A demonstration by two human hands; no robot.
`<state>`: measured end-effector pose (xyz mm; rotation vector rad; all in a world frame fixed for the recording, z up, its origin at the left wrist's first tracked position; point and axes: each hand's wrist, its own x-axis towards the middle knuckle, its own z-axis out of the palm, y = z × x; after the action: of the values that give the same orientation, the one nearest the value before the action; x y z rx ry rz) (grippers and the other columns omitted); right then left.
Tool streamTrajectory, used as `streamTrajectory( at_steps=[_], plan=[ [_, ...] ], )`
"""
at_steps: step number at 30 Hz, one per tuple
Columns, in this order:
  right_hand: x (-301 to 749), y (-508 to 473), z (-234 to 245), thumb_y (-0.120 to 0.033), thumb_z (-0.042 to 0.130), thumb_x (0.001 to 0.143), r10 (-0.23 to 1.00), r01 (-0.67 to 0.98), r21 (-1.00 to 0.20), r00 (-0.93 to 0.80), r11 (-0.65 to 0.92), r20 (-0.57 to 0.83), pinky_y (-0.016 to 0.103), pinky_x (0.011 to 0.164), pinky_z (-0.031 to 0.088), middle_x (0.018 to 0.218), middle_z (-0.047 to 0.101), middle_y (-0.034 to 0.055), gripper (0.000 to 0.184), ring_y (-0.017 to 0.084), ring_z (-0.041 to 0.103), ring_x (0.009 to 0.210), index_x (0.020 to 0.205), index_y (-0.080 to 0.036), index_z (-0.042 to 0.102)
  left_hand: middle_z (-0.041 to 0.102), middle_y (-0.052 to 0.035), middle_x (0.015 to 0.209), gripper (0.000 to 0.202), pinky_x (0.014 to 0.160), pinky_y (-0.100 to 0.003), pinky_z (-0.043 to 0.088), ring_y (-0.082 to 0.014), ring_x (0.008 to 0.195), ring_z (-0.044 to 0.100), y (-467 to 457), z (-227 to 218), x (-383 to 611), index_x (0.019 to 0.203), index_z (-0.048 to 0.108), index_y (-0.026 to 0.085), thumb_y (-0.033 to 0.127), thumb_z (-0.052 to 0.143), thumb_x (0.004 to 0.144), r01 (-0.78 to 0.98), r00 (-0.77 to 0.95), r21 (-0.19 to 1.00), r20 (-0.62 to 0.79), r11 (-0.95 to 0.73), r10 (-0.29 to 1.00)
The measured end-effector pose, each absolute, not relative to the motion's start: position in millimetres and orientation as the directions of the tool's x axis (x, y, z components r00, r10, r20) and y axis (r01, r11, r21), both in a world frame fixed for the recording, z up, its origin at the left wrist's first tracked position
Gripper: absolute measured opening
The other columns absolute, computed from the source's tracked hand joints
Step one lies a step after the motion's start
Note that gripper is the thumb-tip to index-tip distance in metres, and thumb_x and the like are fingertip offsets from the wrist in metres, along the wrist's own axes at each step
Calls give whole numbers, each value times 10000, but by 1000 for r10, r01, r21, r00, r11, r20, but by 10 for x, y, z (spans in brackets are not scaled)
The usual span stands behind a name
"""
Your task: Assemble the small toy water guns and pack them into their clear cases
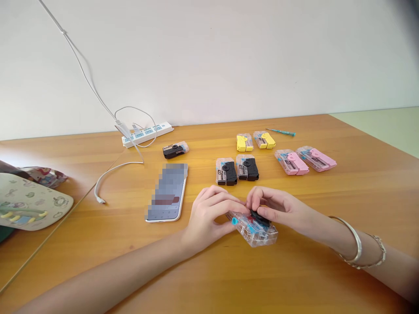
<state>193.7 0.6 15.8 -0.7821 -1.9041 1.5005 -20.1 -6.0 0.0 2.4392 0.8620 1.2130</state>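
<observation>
My left hand [212, 211] is closed on the far left end of a clear plastic case [258, 237], which shows blue parts inside and a blue round piece at its side. The case is tilted just above or on the table; I cannot tell which. Between the thumb and fingers of my right hand [273, 205] is a small black plastic piece [261, 217], lying against the top of the case. Fingers hide part of both. Just beyond my hands are two similar cases with black covers, a left one [226, 171] and a right one [248, 168].
Two yellow-covered cases [245, 142], two pink-covered cases [292, 162] and a teal-handled screwdriver [281, 131] lie farther back. Left of my hands is a phone [168, 192]. Beyond it are another black-covered case [175, 150], a power strip [147, 134], a white cable [114, 168] and a patterned cap [32, 203].
</observation>
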Motion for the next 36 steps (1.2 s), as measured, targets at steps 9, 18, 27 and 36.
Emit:
streamTrajectory(
  at_steps=[9,18,27,36],
  plan=[
    [1976,23,154,-417,517,883,747,130,-905,-619,404,245,322,817,481,971,588,41,202,171,583,911,943,-236,581,728,6,822,156,690,-319,445,-171,733,584,-62,31,-206,912,655,239,196,686,765,386,411,566,601,-728,686],
    [1950,-42,158,-440,700,737,776,148,-875,-546,461,316,314,893,426,1038,561,24,373,192,530,995,1039,-282,547,703,1,817,142,663,-278,456,-146,725,563,-50,46,-221,888,631,214,177,691,765,332,348,641,599,-692,721],
    [1927,-92,202,-363,459,924,766,80,-898,-557,434,321,322,872,419,1035,549,51,191,184,516,996,1025,-252,577,689,-11,904,137,792,-323,444,-174,894,553,-14,-18,-239,897,640,246,172,677,788,302,370,501,723,-811,584],
    [1919,-75,179,-248,505,903,795,134,-880,-505,456,335,293,812,434,975,563,27,52,157,532,920,881,-246,552,684,2,924,71,843,-357,445,-168,901,573,-31,-35,-237,858,638,270,215,654,815,320,391,424,756,-847,526]
  ],
)
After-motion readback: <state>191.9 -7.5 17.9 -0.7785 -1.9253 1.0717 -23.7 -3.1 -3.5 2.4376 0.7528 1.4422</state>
